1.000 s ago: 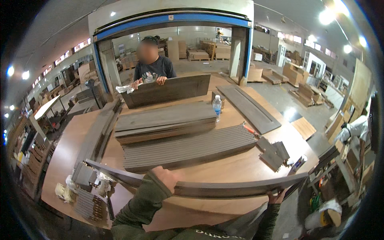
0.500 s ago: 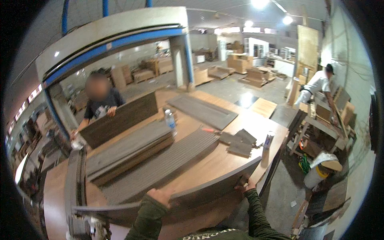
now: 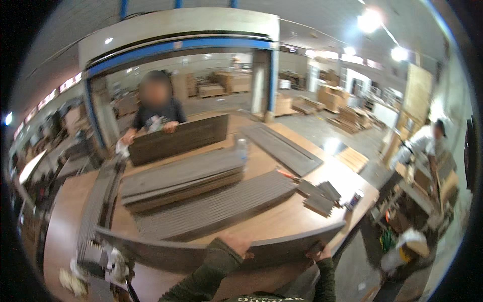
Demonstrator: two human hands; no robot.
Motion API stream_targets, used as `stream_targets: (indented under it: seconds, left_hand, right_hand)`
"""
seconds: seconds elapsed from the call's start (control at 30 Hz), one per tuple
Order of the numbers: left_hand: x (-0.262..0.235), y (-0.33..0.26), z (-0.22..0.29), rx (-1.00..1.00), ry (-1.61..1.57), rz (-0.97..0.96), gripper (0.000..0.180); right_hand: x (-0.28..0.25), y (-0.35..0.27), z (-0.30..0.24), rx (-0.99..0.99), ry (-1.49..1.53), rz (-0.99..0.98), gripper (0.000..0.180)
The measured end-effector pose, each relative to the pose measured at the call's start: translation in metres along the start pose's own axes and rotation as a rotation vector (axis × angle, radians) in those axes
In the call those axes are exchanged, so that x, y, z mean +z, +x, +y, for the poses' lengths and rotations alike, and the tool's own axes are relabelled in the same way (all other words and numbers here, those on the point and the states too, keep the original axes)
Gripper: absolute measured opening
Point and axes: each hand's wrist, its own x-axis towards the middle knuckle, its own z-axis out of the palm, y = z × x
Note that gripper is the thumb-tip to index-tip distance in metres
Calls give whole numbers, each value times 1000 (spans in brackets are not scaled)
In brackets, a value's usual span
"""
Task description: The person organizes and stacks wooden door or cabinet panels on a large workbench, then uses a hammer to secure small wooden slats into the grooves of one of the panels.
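Observation:
A long dark grey-brown board (image 3: pixel 186 255) stands on its edge across the near side of the table, close to my body. My left hand (image 3: pixel 235 245) is closed over its upper edge near the middle. Near the board's right end my right hand (image 3: pixel 320 253) is closed against its face; a small dark patch shows at the fingers, too blurred to name. Beyond the board lie a ribbed grey panel stack (image 3: pixel 221 206) and a taller stack of grey boards (image 3: pixel 181 178). Several small grey offcuts (image 3: pixel 320 196) rest to the right, beside an orange-handled tool (image 3: pixel 287 174).
Across the wooden table (image 3: pixel 63 221), a person (image 3: pixel 158 110) holds a dark panel (image 3: pixel 181 138) upright. A clear bottle (image 3: pixel 242 151), a framed panel (image 3: pixel 282 148) and a can (image 3: pixel 354 200) stand or lie about. Narrow strips (image 3: pixel 98 201) line the left. Another person (image 3: pixel 420 143) bends at right.
The view has swung left, so the scene sits further right. My hands stay on the board, the left one reaching further over its edge. The person opposite still holds the panel.

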Motion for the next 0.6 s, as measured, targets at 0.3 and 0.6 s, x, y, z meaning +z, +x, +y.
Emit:
stream_targets:
  seconds: [0.3, 0.6]
  left_hand:
    - [-69, -18, -7, 169, -8, 115, 37]
    - [1, 15, 24, -21, -104, 106, 29]
  right_hand:
    - [-28, -3, -47, -392, 37, 245, 78]
    - [11, 8, -13, 102, 515, 108, 78]
